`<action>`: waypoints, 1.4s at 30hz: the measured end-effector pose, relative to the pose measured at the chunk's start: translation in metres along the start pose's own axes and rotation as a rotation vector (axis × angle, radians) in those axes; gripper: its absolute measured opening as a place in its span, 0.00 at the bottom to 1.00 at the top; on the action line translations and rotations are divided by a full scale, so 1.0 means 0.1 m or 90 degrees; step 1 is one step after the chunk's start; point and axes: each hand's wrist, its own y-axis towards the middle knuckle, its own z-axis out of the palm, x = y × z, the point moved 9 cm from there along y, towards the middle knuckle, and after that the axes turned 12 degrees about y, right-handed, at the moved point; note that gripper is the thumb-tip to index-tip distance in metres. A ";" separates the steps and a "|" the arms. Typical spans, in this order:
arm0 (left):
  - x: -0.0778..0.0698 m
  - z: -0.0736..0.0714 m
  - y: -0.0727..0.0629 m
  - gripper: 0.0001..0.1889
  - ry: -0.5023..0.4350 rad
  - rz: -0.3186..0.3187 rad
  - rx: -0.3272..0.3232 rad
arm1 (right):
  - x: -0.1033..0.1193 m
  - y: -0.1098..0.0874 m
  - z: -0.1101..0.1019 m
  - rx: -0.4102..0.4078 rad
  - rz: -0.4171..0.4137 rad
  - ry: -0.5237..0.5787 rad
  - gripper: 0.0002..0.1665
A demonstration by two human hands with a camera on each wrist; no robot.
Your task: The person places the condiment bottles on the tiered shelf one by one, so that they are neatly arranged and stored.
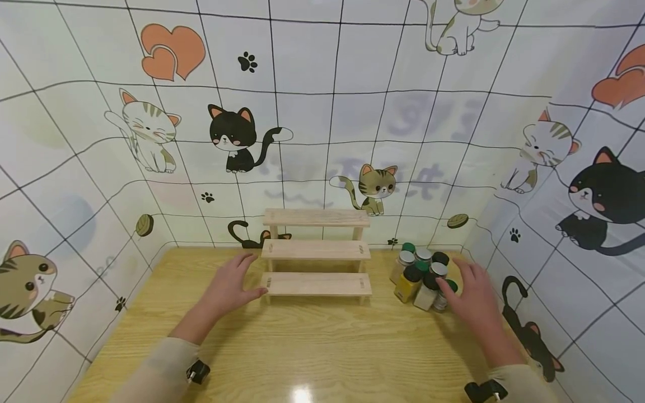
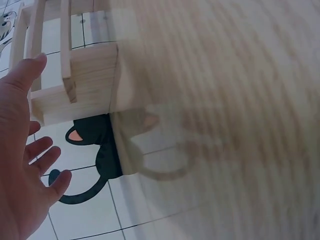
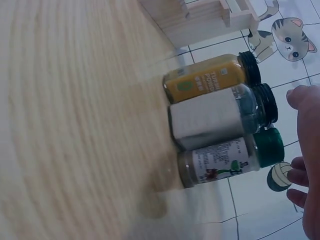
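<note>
A three-tier wooden rack (image 1: 316, 284) stands at the back middle of the table. Beside its left end is my left hand (image 1: 229, 285), fingers spread and holding nothing; whether the thumb touches the lowest step I cannot tell. To the right, several spice jars with black, green and silvery lids stand bunched together. My right hand (image 1: 471, 294) hovers at their right side, fingers apart, with the thumb near the lids. In the right wrist view the front jars are a yellow powder jar (image 3: 205, 80), a black-lidded jar with a pale label (image 3: 215, 115) and a green-capped jar (image 3: 220, 162).
The light wood table (image 1: 302, 341) runs up to walls covered by a cat-print sheet (image 1: 312, 123) at the back and both sides. A gap of bare tabletop separates rack and jars. Each wrist wears a small black camera (image 1: 198, 371).
</note>
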 end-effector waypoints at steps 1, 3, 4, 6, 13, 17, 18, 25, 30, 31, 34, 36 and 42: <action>0.00 0.04 0.00 0.51 -0.007 0.001 0.006 | -0.03 -0.03 0.02 0.003 0.020 0.015 0.42; 0.00 0.11 0.00 0.51 -0.021 0.007 0.014 | -0.09 -0.09 0.05 0.009 0.065 0.057 0.43; 0.00 0.14 0.00 0.51 -0.029 0.010 0.019 | -0.12 -0.13 0.07 0.010 0.084 0.075 0.44; 0.00 0.19 0.01 0.51 -0.046 0.016 0.024 | -0.17 -0.18 0.10 0.009 0.118 0.113 0.45; -0.01 0.30 0.02 0.46 -0.107 0.007 0.055 | -0.36 -0.34 0.26 0.010 0.205 0.195 0.47; -0.01 0.35 0.03 0.44 -0.134 -0.008 0.077 | -0.42 -0.40 0.32 0.007 0.253 0.233 0.47; -0.02 0.35 0.03 0.44 -0.140 -0.009 0.077 | -0.43 -0.41 0.33 0.006 0.264 0.243 0.46; -0.06 0.33 0.05 0.38 -0.150 -0.002 0.081 | -0.47 -0.46 0.36 -0.033 0.299 0.300 0.37; -0.08 0.34 0.07 0.37 -0.130 -0.005 0.086 | -0.54 -0.48 0.38 -0.075 0.298 0.317 0.26; -0.09 0.33 0.07 0.37 -0.123 -0.004 0.084 | -0.55 -0.48 0.39 -0.082 0.295 0.321 0.25; -0.10 0.34 0.08 0.37 -0.105 -0.006 0.088 | -0.57 -0.50 0.38 -0.113 0.285 0.337 0.22; -0.11 0.34 0.09 0.37 -0.088 -0.004 0.088 | -0.59 -0.52 0.36 -0.135 0.277 0.336 0.22; -0.12 0.32 0.12 0.37 -0.049 -0.009 0.094 | -0.60 -0.52 0.29 -0.185 0.267 0.329 0.20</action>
